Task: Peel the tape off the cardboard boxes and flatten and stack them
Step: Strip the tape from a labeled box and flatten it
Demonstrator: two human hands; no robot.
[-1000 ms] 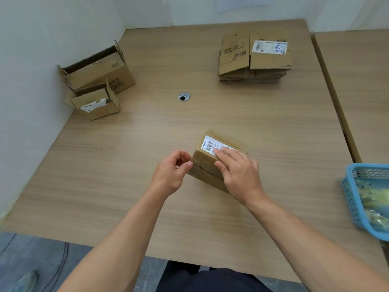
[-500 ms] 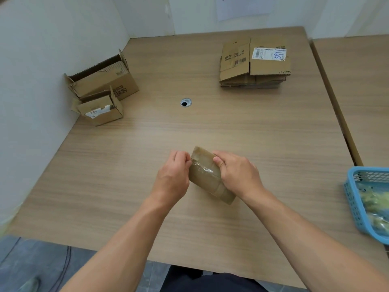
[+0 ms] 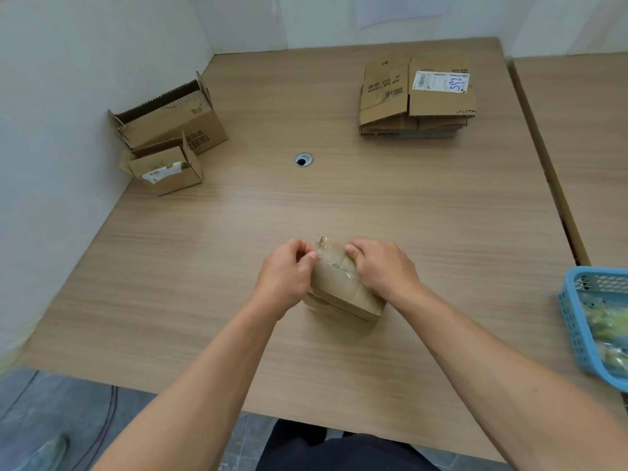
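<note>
A small box (image 3: 339, 287), on the person's side of the table's cable hole (image 3: 303, 159): right hand (image 3: 384, 266) clamps it, left hand (image 3: 285, 273) pinches its clear tape (image 3: 328, 248). A sharp tug could snap the strip or tear cardboard.

Close before you on the light wooden surface (image 3: 373, 205), a small brown taped cardboard box (image 3: 343, 287) is held between your left hand (image 3: 283, 277) and right hand (image 3: 384, 270). Behind it to the right lies a stack of flattened brown cardboard boxes (image 3: 416, 96). Far left, by the wall, a large open brown cardboard box (image 3: 170, 120) stands just behind a smaller open brown cardboard box (image 3: 166, 169). A blue plastic mesh basket (image 3: 577, 321) sits at the right edge.
</note>
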